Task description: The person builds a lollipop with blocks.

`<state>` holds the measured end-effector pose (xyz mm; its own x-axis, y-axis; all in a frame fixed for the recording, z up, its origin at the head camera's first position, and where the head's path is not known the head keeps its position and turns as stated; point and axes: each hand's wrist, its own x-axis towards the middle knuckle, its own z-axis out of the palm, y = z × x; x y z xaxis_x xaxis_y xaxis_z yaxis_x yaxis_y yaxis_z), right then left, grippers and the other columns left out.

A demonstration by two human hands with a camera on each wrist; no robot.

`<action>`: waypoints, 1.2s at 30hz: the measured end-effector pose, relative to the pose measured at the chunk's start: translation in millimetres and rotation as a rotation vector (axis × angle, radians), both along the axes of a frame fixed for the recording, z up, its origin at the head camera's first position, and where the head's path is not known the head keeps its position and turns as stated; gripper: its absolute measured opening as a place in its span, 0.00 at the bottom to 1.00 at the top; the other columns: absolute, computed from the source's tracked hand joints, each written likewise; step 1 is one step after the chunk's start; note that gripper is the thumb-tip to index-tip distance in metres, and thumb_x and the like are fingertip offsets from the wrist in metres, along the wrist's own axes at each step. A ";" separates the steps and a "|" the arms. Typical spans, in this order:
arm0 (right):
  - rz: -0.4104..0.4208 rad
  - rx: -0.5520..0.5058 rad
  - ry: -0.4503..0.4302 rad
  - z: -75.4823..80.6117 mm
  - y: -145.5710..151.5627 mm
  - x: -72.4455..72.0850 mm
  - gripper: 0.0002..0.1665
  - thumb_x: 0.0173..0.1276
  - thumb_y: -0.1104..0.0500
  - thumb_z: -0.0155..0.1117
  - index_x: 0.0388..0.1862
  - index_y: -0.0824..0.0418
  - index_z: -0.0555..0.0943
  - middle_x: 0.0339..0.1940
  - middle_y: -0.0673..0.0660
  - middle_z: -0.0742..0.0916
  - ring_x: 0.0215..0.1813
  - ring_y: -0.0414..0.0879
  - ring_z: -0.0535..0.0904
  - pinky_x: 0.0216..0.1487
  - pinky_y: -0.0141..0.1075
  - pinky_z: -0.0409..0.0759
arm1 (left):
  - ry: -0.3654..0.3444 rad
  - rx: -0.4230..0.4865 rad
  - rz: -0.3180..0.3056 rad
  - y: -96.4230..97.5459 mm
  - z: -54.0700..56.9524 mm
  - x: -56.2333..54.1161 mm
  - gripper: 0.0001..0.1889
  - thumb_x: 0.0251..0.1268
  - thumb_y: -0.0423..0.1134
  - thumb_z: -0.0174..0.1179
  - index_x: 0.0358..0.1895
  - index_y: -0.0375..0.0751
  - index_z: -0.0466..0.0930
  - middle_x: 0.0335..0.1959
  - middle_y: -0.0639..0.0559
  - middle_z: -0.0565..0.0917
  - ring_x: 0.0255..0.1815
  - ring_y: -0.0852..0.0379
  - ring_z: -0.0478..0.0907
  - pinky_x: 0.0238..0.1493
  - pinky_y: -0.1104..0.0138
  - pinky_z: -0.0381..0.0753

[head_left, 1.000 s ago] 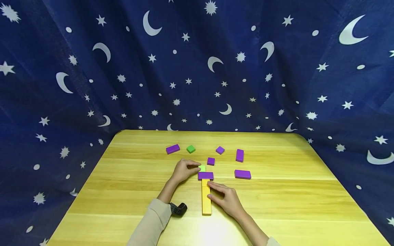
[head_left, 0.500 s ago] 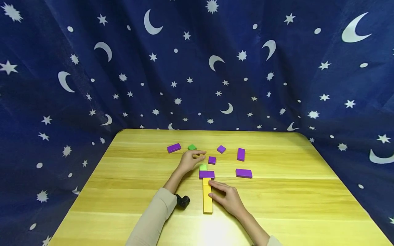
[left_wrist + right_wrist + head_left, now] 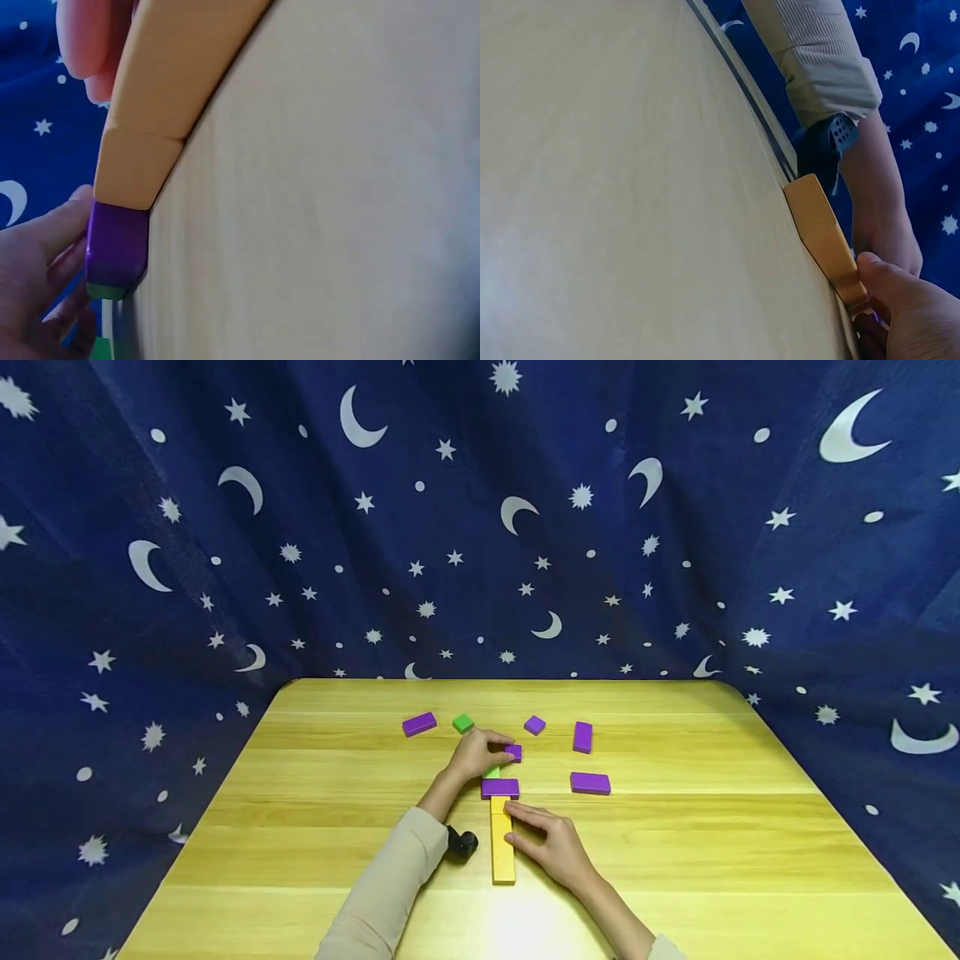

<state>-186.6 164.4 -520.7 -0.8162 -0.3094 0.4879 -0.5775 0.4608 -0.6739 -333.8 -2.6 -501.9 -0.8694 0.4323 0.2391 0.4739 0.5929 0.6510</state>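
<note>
My left hand (image 3: 474,756) pinches a small purple block (image 3: 516,752) between thumb and index finger, low over the table. Under that hand a light green block (image 3: 492,772) is partly hidden, against the far side of a long purple block (image 3: 499,788). A small orange block (image 3: 499,805) and a long orange block (image 3: 502,852) run end to end from it towards me. My right hand (image 3: 558,847) touches the right side of these orange blocks with thumb and fingertips. In the right wrist view, its thumb (image 3: 881,274) lies against the orange.
On the table (image 3: 690,860), a purple block (image 3: 419,724) and a green block (image 3: 462,723) lie at the back left. Farther right are a small purple block (image 3: 535,725) and two longer purple blocks (image 3: 582,737). A blue curtain (image 3: 480,527) hangs behind.
My left hand has left the light green block, moved up and right, and come down around the small purple block. The right hand stays at the orange blocks.
</note>
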 end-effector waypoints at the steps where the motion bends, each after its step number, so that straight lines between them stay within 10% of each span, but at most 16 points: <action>1: 0.000 0.000 -0.005 0.0 -0.1 0.1 0.23 0.56 0.56 0.70 0.52 0.61 0.81 0.52 0.48 0.82 0.54 0.45 0.77 0.56 0.36 0.73 | 0.010 0.003 0.002 -0.8 -0.2 0.5 0.15 0.54 0.45 0.67 0.45 0.44 0.85 0.42 0.50 0.84 0.47 0.53 0.78 0.51 0.63 0.75; 16: 0.009 0.002 0.027 0.0 0.4 0.0 0.24 0.56 0.56 0.70 0.52 0.62 0.81 0.52 0.49 0.82 0.53 0.47 0.78 0.56 0.38 0.73 | 0.022 -0.008 -0.057 -9.3 5.1 20.3 0.14 0.48 0.48 0.70 0.39 0.49 0.87 0.36 0.58 0.85 0.39 0.60 0.76 0.44 0.68 0.73; 36: 0.018 -0.002 -0.002 2.0 -0.4 -0.3 0.24 0.56 0.56 0.69 0.52 0.62 0.81 0.53 0.50 0.82 0.54 0.47 0.77 0.56 0.39 0.73 | 0.000 -0.042 -0.070 -4.5 1.5 16.2 0.10 0.55 0.45 0.66 0.39 0.48 0.87 0.34 0.59 0.85 0.41 0.62 0.79 0.49 0.69 0.73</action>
<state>-186.8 164.0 -518.7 -0.8111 -0.3235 0.4872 -0.5849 0.4488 -0.6757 -317.5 -7.2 -500.4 -0.8368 0.5017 0.2192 0.5149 0.5849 0.6267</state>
